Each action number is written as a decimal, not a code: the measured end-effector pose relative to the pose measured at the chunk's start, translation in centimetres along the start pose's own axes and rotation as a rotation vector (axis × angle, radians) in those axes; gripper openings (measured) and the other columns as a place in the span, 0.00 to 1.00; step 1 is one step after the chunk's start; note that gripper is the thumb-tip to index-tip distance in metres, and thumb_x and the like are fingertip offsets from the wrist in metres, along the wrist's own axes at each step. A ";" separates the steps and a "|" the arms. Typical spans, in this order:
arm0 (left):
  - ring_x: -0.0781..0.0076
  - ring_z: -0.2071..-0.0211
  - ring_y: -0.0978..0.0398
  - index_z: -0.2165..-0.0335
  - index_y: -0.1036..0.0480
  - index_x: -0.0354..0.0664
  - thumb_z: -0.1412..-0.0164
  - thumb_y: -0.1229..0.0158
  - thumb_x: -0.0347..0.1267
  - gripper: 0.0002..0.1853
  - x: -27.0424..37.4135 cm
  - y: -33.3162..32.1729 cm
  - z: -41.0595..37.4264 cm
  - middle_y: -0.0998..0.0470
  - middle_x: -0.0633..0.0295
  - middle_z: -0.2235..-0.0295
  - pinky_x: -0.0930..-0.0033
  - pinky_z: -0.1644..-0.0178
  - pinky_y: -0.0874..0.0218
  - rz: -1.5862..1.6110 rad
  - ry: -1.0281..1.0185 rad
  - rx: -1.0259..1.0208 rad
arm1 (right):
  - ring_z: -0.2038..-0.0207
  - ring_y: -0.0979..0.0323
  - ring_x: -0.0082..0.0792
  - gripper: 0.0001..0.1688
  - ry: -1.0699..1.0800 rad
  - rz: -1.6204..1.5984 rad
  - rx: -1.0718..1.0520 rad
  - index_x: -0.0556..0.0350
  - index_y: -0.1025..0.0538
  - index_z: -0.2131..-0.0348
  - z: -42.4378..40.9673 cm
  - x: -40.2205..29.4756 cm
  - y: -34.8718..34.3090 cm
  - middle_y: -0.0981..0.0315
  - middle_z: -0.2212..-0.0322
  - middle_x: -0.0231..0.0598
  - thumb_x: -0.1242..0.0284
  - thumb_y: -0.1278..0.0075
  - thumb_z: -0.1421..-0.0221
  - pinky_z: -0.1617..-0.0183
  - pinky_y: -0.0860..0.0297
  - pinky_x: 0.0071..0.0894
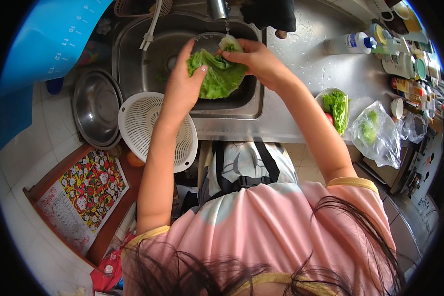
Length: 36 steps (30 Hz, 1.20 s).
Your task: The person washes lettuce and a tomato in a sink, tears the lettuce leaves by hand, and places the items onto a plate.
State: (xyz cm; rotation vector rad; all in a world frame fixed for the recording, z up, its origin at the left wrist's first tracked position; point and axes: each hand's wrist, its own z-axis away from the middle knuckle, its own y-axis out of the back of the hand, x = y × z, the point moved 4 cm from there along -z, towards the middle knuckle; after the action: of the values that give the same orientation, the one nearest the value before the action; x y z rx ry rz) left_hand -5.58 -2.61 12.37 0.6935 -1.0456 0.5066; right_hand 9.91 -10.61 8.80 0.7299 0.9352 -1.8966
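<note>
A green lettuce leaf (220,79) is spread between my two hands over the stainless steel sink (133,66). My left hand (185,79) grips its left edge, thumb on top. The pale stem end is pinched between thumb and fingers of my right hand (257,61), under the metal faucet (217,9), from which a thin stream of water runs. What lies beneath the leaf is mostly hidden; the rim of a round vessel shows behind it. A white plastic colander (133,129) rests at the sink's near left corner, partly behind my left forearm.
Stacked steel bowls (96,107) stand left of the sink. On the right counter are a bowl with lettuce (335,107) and something red, a clear plastic bag with greens (377,137), a white bottle (349,43) and several condiment bottles. A dark cloth (270,13) hangs beside the faucet.
</note>
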 end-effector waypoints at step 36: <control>0.63 0.70 0.31 0.71 0.27 0.41 0.55 0.38 0.22 0.09 9.9 -0.9 10.0 0.28 0.63 0.72 0.65 0.65 0.41 -0.553 -0.507 0.422 | 0.56 0.27 0.30 0.18 -0.114 -0.731 -0.259 0.58 0.29 0.54 9.0 -3.0 -3.5 0.27 0.59 0.38 0.72 0.48 0.45 0.53 0.29 0.34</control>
State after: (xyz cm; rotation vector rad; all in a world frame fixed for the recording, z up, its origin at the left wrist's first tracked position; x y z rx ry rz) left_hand -6.81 -9.92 24.38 1.4877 -1.1595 0.0563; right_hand 7.08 -15.56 17.11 0.1115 1.4732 -2.3302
